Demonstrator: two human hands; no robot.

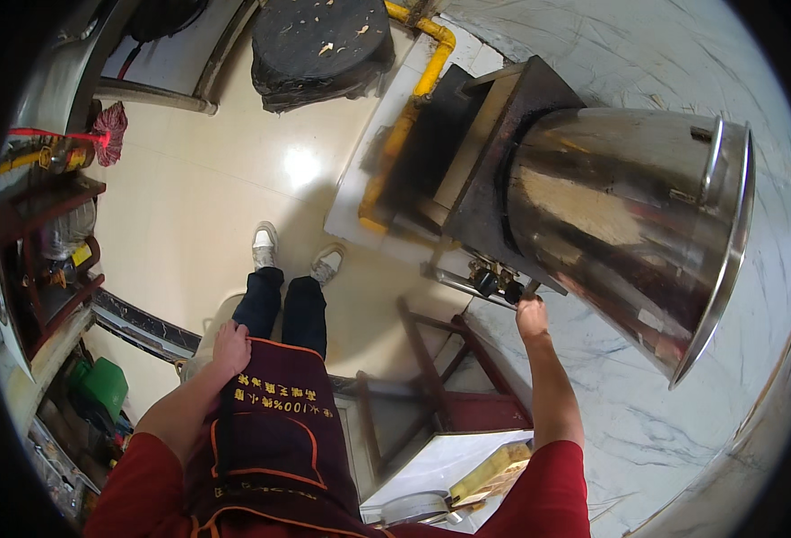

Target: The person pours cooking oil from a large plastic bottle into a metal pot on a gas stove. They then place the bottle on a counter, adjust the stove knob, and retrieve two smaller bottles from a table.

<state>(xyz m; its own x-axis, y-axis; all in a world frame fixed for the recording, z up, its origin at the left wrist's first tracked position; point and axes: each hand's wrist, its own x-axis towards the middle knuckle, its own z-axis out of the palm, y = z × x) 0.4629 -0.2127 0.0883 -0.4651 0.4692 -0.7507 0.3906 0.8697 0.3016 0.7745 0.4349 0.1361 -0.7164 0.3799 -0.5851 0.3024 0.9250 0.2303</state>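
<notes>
My right hand (531, 315) is at the front edge of a dark metal gas stove (479, 168), beside its black control knobs (486, 281); its fingers are curled at a short metal part, and what they grip is partly hidden. On the stove stands a large stainless steel pot (611, 208) with a side handle near its rim. My left hand (232, 348) rests by the edge of the dark apron (274, 403) with orange trim, over my thigh. Whether its bent fingers hold the apron cannot be told.
A yellow gas pipe (429, 74) runs beside the stove. A black-covered round object (321, 47) stands on the floor ahead. Dark red wooden stool frames (466, 376) are near my right side. A red-handled mop or brush (109, 134) and shelves (46, 269) stand at the left.
</notes>
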